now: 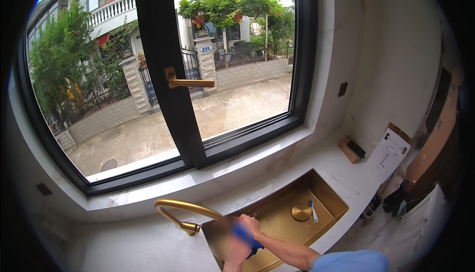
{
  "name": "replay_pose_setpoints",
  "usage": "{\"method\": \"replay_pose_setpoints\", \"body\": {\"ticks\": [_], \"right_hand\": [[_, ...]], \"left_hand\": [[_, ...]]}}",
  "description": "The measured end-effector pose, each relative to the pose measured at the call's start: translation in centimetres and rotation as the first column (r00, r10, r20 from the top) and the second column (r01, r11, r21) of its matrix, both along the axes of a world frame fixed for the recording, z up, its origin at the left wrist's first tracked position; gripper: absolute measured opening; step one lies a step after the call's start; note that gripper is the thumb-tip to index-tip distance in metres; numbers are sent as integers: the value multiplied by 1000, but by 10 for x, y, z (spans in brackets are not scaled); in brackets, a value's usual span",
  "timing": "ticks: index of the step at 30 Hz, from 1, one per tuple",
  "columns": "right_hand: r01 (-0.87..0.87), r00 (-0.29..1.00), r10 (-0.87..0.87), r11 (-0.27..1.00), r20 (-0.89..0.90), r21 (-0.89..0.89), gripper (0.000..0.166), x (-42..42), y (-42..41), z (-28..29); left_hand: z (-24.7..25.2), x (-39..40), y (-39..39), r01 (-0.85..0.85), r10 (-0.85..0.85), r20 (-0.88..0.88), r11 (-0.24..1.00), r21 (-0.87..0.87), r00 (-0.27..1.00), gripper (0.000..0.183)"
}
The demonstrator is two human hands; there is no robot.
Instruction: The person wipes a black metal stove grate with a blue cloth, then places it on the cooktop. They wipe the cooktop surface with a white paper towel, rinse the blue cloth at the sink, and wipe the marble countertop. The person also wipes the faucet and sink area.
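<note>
At the left end of a gold-coloured metal sink [284, 227], my two hands are close together under the curved gold faucet [193, 206]. A bunched blue cloth [256, 248] is between them, partly hidden by the hands; it looks like cloth, though blur covers part of it. My right hand [251, 223] reaches in from the right with curled fingers against the blue material. My left hand [239, 249] comes up from the bottom edge and grips it from the near side, its outline smeared. Toward the sink's right end lie a round gold drain cover [301, 213] and a small blue-and-white brush [313, 211].
The white marble-look counter [130, 242] surrounds the sink, with water drops behind it. A small box with a black item [352, 150] and a printed cardboard sheet [389, 151] are at the right. A black-framed window [163, 71] with a gold handle [191, 82] rises behind.
</note>
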State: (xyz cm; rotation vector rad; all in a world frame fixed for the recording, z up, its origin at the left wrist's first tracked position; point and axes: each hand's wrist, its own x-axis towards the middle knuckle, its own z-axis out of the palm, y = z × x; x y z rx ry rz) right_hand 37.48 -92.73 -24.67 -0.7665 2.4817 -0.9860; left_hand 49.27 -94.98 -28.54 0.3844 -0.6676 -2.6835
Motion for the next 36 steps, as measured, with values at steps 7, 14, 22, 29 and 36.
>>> {"method": "replay_pose_setpoints", "body": {"ticks": [7,14,22,29,36], "right_hand": [[-207,971,190,972,-146,-109,24,94,27,51],[-40,997,34,996,76,81,41,-19,13,-4],[276,-422,586,810,692,-518,39,1,14,-91],[618,184,-22,780,983,-98,38,17,-18,-24],[-131,990,138,940,-3,-316,35,113,23,23]], "left_hand": [[-62,7,-22,28,15,-123,938,345,992,36],[61,20,-5,-119,87,169,975,186,982,27],[46,7,1,-281,261,244,958,50,934,26],[15,47,14,-310,269,343,948,70,900,26],[-3,37,-6,-235,159,363,956,177,918,26]]}}
